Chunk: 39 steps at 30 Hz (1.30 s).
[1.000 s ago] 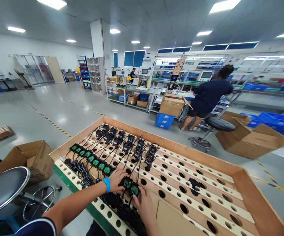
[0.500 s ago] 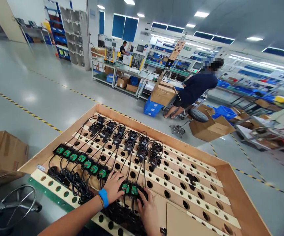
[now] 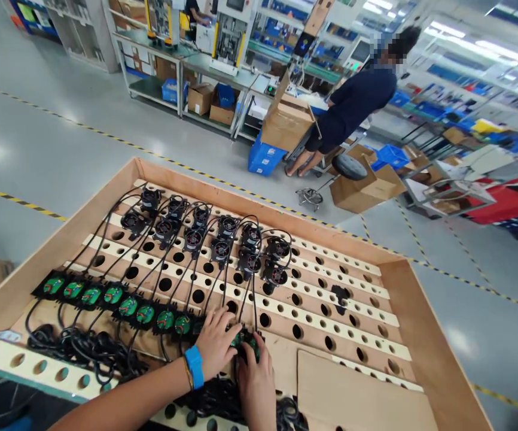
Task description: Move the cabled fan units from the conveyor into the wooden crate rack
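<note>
My left hand (image 3: 215,342) is spread at the green circuit boards (image 3: 237,340); my right hand (image 3: 256,372) bends its fingers over them, whether pinching I cannot tell.

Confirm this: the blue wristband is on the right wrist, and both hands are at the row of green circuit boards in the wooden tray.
Not quite: the head view shows the blue wristband on the left wrist. Left hand and right hand are indeed at the green circuit boards in the wooden tray.
</note>
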### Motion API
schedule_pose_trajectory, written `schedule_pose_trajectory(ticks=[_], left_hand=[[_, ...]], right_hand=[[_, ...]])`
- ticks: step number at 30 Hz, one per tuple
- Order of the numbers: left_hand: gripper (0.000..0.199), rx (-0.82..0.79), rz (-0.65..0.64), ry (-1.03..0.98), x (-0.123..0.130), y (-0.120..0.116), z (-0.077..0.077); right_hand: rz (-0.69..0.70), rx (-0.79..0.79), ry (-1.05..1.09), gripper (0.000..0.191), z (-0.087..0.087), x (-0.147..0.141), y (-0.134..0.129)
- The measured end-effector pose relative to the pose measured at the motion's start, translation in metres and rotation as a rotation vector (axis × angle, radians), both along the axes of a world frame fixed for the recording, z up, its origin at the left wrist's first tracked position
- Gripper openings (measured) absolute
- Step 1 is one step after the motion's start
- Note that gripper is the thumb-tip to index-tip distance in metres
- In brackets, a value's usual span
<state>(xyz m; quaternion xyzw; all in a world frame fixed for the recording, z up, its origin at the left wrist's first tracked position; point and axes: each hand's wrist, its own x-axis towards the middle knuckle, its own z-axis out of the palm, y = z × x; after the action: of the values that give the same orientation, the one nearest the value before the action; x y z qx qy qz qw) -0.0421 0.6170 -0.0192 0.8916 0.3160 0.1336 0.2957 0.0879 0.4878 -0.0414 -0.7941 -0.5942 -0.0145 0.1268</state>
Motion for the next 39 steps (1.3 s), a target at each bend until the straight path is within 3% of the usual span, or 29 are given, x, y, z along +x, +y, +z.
schedule_pose_trajectory(ticks=[4,12,17,25,39], left_hand=[[0.03,-0.021,-0.046,0.059,0.01,0.004,-0.002],[0.034,0.082,-0.166,0.133,0.004,0.012,0.007],[0.027,0.109,-0.14,0.109,0.007,0.009,0.011],[0.022,0.084,-0.173,0.195,0.013,0.013,0.023],[0.014,0.044,-0.115,0.092,0.011,0.006,0.017]], right_hand=[[0.045,0.066,-0.028,0.02,-0.004,-0.003,-0.01],[0.025,0.099,0.055,0.022,0.005,-0.006,-0.008],[-0.059,0.1,0.166,0.025,0.005,-0.015,-0.009],[-0.074,0.107,0.197,0.026,0.002,-0.017,-0.012],[-0.025,0.099,0.183,0.026,0.005,-0.013,-0.012]])
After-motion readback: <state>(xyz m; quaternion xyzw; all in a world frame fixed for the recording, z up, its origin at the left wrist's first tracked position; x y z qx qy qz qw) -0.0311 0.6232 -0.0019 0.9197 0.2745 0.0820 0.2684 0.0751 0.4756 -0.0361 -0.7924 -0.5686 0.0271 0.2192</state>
